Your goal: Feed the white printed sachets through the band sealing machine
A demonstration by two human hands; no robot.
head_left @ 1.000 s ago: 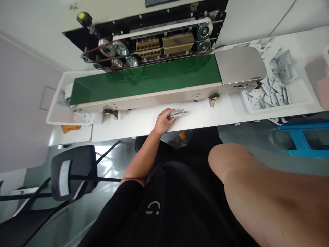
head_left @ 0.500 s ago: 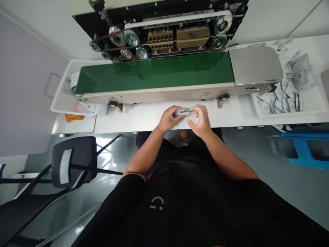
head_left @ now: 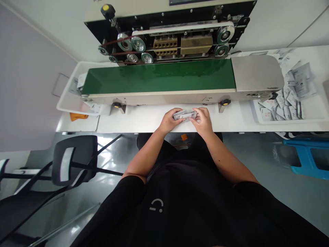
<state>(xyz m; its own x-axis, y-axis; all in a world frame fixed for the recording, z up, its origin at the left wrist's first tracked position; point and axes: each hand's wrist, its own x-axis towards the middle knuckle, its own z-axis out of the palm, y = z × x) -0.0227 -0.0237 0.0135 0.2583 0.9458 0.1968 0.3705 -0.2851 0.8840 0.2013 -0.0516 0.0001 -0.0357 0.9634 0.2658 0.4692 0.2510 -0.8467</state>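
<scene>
Between my two hands is a small silvery-white printed pouch [head_left: 185, 115], held just above the front strip of the white table. My left hand [head_left: 169, 120] grips its left end, thumb along the near edge and fingers behind. At the other end, my right hand [head_left: 203, 120] pinches the pouch between thumb and fingers. The print is too small to read. Directly beyond my hands stands a band sealing machine with a green conveyor belt [head_left: 159, 78], and its metal rollers and brass blocks [head_left: 196, 44] sit above the belt.
At right, a white bin [head_left: 316, 119] holds several similar pouches [head_left: 290, 106]. Another white bin [head_left: 68, 103] stands under the belt's left end, with an orange item [head_left: 78, 116] beside it. A black chair [head_left: 74, 161] is at left, a blue stool [head_left: 305, 156] at right.
My right thumb has come in from apart to press on the pouch's near side. The pouch has tilted so more of its face shows. The view has shifted slightly upward.
</scene>
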